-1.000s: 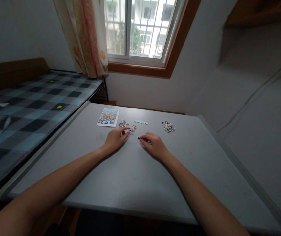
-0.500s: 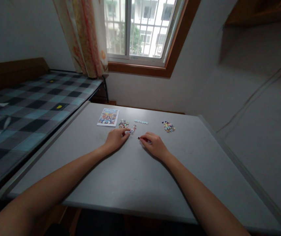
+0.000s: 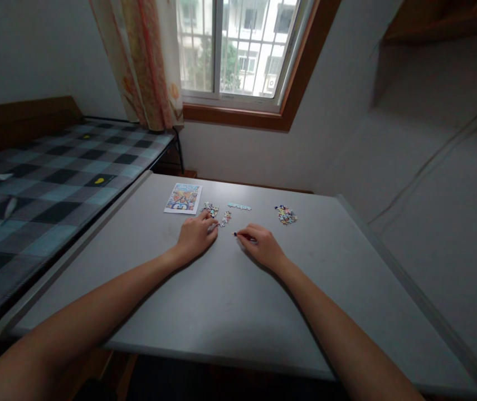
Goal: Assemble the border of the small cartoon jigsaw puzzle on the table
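My right hand [image 3: 262, 245] rests on the white table, thumb and fingertips pinched on a small dark jigsaw puzzle piece [image 3: 235, 234]. To its left, my left hand [image 3: 198, 233] reaches to the near side of a puzzle piece pile [image 3: 210, 209], fingers somewhat apart and nothing visible in them. Just right of those fingers lies a small cluster of loose pieces [image 3: 225, 219]. Behind it is a joined strip of pale blue pieces [image 3: 239, 206]. Another heap of mixed pieces [image 3: 286, 215] sits farther right.
A colourful picture sheet [image 3: 183, 199] lies left of the piles on the table [image 3: 222, 301]. A bed with a checked cover [image 3: 71, 172] stands along the table's left side. Beyond the far edge are a wall and a barred window [image 3: 238, 50].
My left hand has drawn back slightly left from the small cluster, and its fingers have shifted toward the left pile. My right hand stays in place with its piece.
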Available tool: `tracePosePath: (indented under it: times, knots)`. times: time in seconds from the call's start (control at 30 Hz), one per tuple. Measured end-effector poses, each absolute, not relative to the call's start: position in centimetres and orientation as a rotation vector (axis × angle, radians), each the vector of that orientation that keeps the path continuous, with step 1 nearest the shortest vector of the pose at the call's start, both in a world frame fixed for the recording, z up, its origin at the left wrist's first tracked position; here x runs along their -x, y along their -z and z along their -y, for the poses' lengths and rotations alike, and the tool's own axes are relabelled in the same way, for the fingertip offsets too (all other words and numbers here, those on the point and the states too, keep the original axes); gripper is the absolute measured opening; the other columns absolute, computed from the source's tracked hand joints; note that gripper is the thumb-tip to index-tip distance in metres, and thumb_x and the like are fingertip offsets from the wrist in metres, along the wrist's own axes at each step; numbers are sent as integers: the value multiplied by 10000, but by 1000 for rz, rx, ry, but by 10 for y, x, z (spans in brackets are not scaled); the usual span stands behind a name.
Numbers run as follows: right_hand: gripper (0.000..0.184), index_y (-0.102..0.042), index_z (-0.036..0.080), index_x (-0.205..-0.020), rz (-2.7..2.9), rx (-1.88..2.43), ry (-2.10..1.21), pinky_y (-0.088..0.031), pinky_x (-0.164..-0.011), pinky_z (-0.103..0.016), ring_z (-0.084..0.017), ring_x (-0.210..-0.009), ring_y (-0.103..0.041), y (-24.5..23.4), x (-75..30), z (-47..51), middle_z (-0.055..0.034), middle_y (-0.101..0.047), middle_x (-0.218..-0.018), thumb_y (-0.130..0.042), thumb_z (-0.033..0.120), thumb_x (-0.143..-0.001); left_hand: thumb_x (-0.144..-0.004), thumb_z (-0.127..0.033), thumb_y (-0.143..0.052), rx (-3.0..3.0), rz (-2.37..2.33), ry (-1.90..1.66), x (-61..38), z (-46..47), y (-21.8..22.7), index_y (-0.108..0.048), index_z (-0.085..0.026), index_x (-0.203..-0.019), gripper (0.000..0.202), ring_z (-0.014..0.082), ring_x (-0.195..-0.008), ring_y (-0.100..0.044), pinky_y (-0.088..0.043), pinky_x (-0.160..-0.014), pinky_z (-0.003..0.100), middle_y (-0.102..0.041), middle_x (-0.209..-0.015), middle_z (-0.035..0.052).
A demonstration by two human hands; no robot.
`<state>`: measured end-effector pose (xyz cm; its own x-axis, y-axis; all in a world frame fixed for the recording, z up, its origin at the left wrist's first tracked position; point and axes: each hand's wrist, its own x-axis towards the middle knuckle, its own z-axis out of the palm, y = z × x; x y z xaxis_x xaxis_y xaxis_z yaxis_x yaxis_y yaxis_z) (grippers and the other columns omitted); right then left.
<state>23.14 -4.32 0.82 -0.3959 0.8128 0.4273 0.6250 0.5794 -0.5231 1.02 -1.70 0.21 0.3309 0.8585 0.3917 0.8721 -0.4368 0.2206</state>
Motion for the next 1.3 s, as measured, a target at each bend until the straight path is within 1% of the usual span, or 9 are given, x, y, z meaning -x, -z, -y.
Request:
tracePosePath:
  times: [0.17,0.3,0.37,0.47,0.63,0.8,0.9,1.07,1.3]
  knots:
    - [122,-697,187,-827,2075,1206,-358,-448,-711,-276,-143,-708,-581,-13,-226,39,-34,-645,-750,-587,200,-877,-883,-307,-550,2569,1640,667,-12,18,-6,-764,-228,-951,238,173,-740,-613,-429,-682,297,-668,-969,50]
    - [74,-714,183,-816,2089,1387,-385,-447,-704,-275,-140,-701,-596,-22,-216,24,-48,-686,-802,-641,166,-815,-891,-320,-541,2605,1626,650,-13,20,-7,-774,-227,-950,258,171,-719,-614,-426,-646,288,-679,-947,48]
    - [53,-722,196,-792,2137,1513,-350,-439,-699,-284,-149,-702,-599,-27,-211,16,-52,-703,-811,-670,196,-793,-897,-332,-533,2632,1604,656,-13,21,-7,-775,-230,-951,268,166,-725,-618,-423,-641,280,-683,-941,44]
    - [45,-725,212,-751,2198,1674,-344,-429,-708,-297,-168,-716,-612,-31,-202,6,-46,-719,-770,-693,238,-768,-909,-349,-515,2684,1550,664,-12,21,-6,-774,-229,-949,288,160,-727,-620,-418,-637,274,-685,-926,41]
    - [78,-723,213,-745,2163,1794,-402,-417,-746,-304,-183,-771,-633,-31,-192,3,-49,-735,-801,-663,251,-777,-914,-349,-500,2697,1526,648,-12,22,-5,-773,-213,-952,308,164,-729,-618,-418,-630,275,-677,-922,51]
    - [119,-722,215,-790,2098,1828,-446,-397,-798,-320,-192,-830,-640,-28,-187,9,-48,-740,-859,-618,267,-812,-920,-360,-484,2690,1540,608,-13,23,-7,-775,-216,-966,328,158,-707,-610,-419,-630,272,-672,-927,53]
    - [140,-717,214,-804,2072,1834,-430,-373,-820,-326,-187,-849,-635,-26,-185,11,-36,-736,-859,-592,272,-827,-926,-359,-467,2692,1547,586,-14,23,-9,-775,-214,-950,341,154,-710,-610,-417,-639,270,-672,-930,48]
    - [166,-708,208,-808,2073,1815,-386,-344,-815,-332,-181,-840,-617,-20,-184,12,-32,-727,-847,-558,263,-853,-932,-366,-455,2688,1549,561,-14,24,-10,-772,-224,-956,348,157,-735,-619,-425,-656,270,-672,-950,42]
    - [164,-695,194,-857,2117,1810,-341,-333,-814,-331,-190,-899,-587,-18,-183,12,-61,-709,-922,-545,257,-876,-921,-362,-471,2680,1571,574,-15,24,-10,-763,-216,-999,336,161,-765,-634,-440,-679,267,-681,-969,42]
